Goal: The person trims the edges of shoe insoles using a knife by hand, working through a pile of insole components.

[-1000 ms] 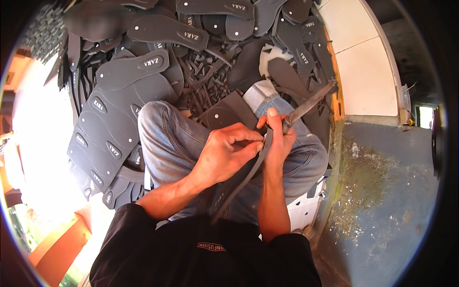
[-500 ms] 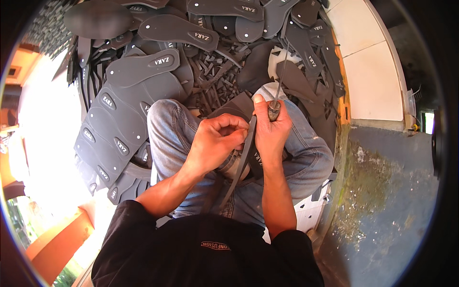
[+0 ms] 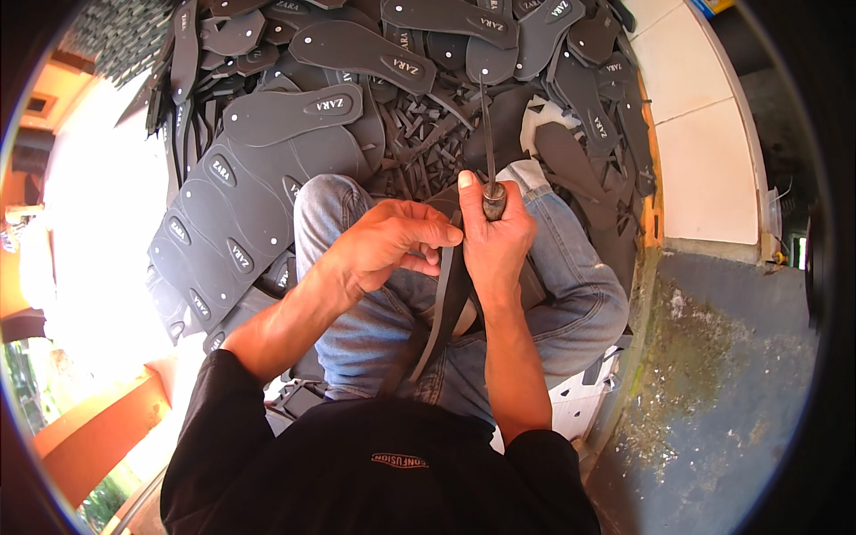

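Above my lap, my right hand is closed round the worn handle of a hand tool with a long thin metal shaft, which points away from me. Its exact kind I cannot make out. The thumb lies stretched beside the handle. Against the same hand is a dark grey, strap-like piece, seen nearly edge-on and hanging toward my lap. My left hand pinches the upper end of that piece between thumb and fingers, close to the right hand. The fingertips partly hide what they grip.
Dark grey sandal soles lie heaped in front of me. Uncut sheets with sole outlines lie at the left. Small dark offcuts fill the middle of the heap. White tiles and a stained grey floor are at the right.
The tool's shaft has swung from leaning right to nearly straight ahead. My left hand has shifted its pinch to the piece's upper end. The view has moved slightly left.
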{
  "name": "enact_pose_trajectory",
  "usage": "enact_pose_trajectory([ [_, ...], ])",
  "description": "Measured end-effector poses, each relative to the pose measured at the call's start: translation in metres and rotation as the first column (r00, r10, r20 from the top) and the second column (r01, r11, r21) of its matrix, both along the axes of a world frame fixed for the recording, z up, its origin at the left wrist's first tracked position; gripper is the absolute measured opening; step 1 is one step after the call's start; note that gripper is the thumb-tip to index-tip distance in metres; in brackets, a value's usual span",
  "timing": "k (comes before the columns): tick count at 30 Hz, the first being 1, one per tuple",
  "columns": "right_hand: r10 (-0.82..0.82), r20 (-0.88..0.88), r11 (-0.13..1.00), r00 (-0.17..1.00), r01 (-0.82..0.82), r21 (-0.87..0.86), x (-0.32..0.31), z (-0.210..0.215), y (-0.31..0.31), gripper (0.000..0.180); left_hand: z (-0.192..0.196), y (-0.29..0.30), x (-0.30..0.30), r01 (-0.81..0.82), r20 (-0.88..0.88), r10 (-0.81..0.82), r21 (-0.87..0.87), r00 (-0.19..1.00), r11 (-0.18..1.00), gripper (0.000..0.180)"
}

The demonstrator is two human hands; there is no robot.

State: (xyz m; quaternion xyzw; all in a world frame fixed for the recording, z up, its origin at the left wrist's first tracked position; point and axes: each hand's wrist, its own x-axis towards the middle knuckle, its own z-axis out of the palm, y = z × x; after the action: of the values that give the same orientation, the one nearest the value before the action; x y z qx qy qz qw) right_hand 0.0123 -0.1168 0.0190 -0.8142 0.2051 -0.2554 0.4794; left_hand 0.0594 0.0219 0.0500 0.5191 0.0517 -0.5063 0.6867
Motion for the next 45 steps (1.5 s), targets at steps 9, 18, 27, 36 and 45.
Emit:
enact_pose_trajectory([
  [9, -0.02, 0.029, 0.995, 0.999, 0.017, 0.1, -0.01, -0.011, -0.006, 0.033, -0.009, -0.012, -0.015, -0.031, 0.072, 0.036, -0.064, 0.997, 0.997, 0.015],
  [18, -0.088, 0.076, 0.979, 0.993, 0.072, 0.189, -0.014, -0.015, -0.015, 0.034, -0.01, -0.025, -0.044, -0.277, 0.384, 0.263, -0.019, 0.885, 0.961, 0.016],
  [27, -0.11, 0.091, 0.967, 0.99, 0.086, 0.24, -0.016, -0.013, -0.012, 0.03, -0.014, -0.02, -0.051, -0.271, 0.687, 0.177, 0.03, 0.704, 0.962, 0.017],
  [36, -0.102, 0.131, 0.968, 0.986, 0.068, 0.241, -0.018, -0.013, -0.012, 0.029, -0.014, -0.016, -0.045, -0.214, 0.454, 0.188, 0.006, 0.871, 0.977, 0.023],
  [45, -0.088, 0.172, 0.979, 0.981, 0.054, 0.194, -0.016, -0.014, -0.008, 0.028, -0.009, -0.01, -0.038, -0.146, 0.623, 0.066, 0.077, 0.78, 0.986, 0.024],
])
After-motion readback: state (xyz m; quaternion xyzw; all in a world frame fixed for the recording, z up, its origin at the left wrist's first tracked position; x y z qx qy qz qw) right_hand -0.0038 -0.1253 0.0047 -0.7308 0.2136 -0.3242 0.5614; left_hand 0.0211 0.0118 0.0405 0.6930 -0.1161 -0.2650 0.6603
